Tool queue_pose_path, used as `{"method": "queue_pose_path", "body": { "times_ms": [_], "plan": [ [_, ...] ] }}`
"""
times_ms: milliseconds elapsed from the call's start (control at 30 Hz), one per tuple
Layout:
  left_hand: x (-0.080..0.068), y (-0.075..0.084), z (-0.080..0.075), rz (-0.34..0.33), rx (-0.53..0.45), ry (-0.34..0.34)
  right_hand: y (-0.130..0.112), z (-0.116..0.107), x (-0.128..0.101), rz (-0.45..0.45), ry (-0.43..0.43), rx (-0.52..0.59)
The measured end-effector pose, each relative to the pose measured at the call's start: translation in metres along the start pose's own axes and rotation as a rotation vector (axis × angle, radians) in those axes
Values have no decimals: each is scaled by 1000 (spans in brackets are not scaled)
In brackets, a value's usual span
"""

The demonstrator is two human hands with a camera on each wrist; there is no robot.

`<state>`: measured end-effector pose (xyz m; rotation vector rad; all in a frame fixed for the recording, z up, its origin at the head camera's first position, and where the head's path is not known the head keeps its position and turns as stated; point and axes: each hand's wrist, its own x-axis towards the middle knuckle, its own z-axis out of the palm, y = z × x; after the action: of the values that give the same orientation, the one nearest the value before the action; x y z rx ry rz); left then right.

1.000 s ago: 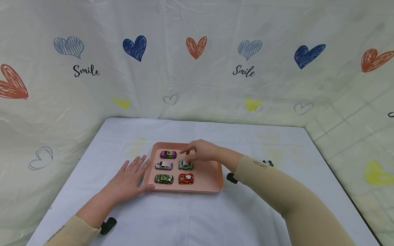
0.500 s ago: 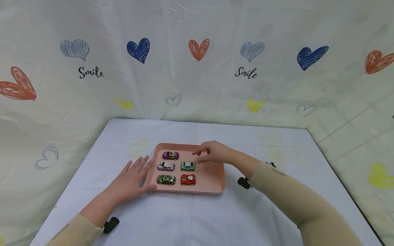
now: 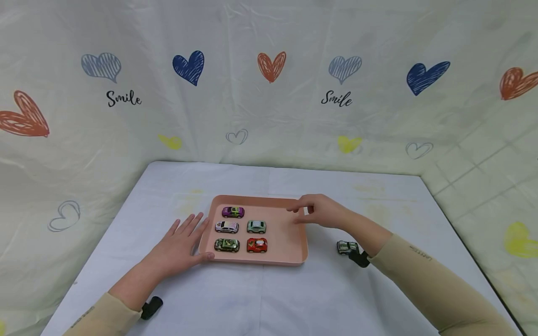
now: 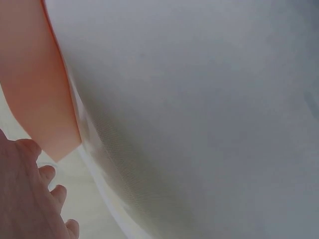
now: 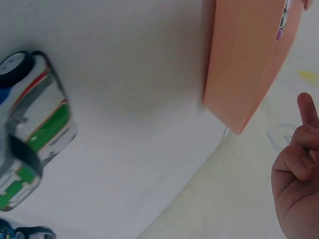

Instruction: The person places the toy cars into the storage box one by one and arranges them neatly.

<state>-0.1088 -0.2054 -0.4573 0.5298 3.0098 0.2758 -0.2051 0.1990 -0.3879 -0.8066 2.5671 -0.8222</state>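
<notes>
A shallow pink tray (image 3: 286, 242) bears several toy cars. Its left column has a purple car (image 3: 233, 212), a white car (image 3: 227, 227) and a dark green car (image 3: 227, 245); beside them stand a mint car (image 3: 256, 227) and a red car (image 3: 257, 245). My left hand (image 3: 178, 245) lies with spread fingers along the tray's left edge, thumb at the near left corner. Over the tray's far right corner is my right hand (image 3: 321, 211), index finger extended, other fingers partly bent, holding nothing. In the right wrist view, the right hand (image 5: 299, 174) appears beyond the tray wall (image 5: 244, 59).
Right of the tray, a green-and-white toy car (image 3: 346, 247) sits on the white-covered table (image 3: 260, 298), partly behind the black wrist camera (image 3: 359, 257). The right wrist view shows a bluish car (image 5: 27, 233) at its lower corner. A heart-printed sheet (image 3: 273, 112) hangs behind.
My right hand has moved right, from above the mint car to the tray's right end, with its forearm. More of the toy car on the table shows. The left hand stays at the tray.
</notes>
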Motion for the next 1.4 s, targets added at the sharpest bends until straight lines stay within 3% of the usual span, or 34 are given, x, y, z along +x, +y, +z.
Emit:
{"method": "queue_pose_path", "body": {
  "times_ms": [633,1067,1400],
  "plan": [
    [2,-3,4,-14,10,-33,48,-15,-69,67,-16,-56],
    [1,-1,0,-5,0,-26,61,-20,-95,139,-80,-90],
    [0,4,-7,-7,17,-43,75,-9,-103,223,-141,-239]
  ]
}}
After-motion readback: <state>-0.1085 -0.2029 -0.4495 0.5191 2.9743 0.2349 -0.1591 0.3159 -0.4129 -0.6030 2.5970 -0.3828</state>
